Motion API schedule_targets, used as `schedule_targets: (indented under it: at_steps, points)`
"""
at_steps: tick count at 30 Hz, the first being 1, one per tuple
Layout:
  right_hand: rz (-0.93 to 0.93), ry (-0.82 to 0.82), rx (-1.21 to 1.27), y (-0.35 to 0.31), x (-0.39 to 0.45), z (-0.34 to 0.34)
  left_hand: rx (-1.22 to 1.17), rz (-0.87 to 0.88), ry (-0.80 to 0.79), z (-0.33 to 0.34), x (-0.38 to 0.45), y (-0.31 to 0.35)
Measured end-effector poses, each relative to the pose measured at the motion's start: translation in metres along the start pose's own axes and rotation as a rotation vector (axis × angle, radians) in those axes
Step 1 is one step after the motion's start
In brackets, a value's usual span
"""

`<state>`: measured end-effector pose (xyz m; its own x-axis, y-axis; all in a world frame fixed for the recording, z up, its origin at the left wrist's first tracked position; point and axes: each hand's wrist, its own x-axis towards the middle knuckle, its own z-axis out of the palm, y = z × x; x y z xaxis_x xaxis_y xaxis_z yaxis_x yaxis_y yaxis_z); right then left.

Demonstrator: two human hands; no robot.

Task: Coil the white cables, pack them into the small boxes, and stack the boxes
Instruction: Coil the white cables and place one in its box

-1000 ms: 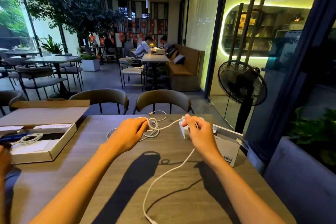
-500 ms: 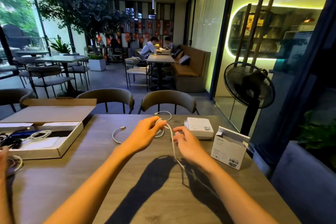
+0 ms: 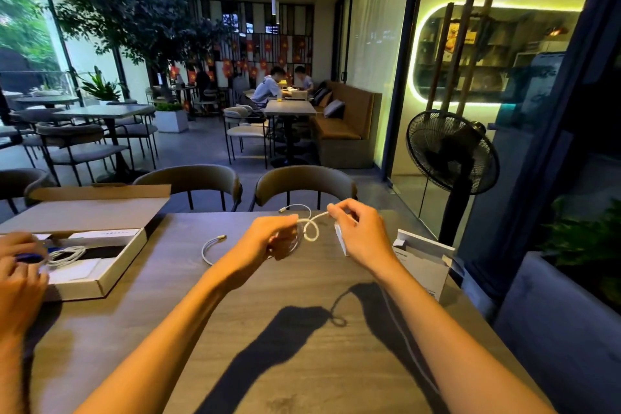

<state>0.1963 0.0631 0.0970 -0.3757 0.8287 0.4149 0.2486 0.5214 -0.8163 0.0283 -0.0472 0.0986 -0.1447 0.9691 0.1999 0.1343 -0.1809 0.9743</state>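
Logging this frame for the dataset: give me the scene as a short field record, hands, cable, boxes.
left hand: closed on coiled part of the white cable
right hand: pinching the cable, raised over the table
cable state: small loop between the hands, one plug end lying on the table
small box: open, at the right, no cable seen in it
flat carton: open, at the left, holds another cable
stacking: not started

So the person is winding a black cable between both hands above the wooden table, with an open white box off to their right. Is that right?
Nearly. The cable is white, not black, as the head view shows. The left hand and right hand do hold it above the wooden table, with the open white box on the right.
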Motion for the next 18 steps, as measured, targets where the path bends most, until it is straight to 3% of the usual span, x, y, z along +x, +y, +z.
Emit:
schedule_targets:
  at_steps: [3,6,9,15,18]
  points:
    - [0.023,-0.166,-0.119,0.012,-0.010,0.014,-0.205,0.071,0.003,0.003,0.001,0.016]
    - [-0.064,-0.381,-0.124,0.011,-0.032,0.028,-0.337,0.083,0.166,0.002,0.011,0.024]
    - [-0.224,-0.386,-0.103,-0.004,-0.052,0.032,-0.511,0.028,0.313,-0.005,0.018,0.021]
    - [-0.476,-0.370,-0.243,-0.043,-0.065,0.023,-0.280,-0.190,0.541,-0.010,0.017,0.000]
    - [-0.522,-0.289,-0.215,-0.051,-0.059,0.020,-0.107,-0.223,0.504,-0.014,0.010,-0.011]
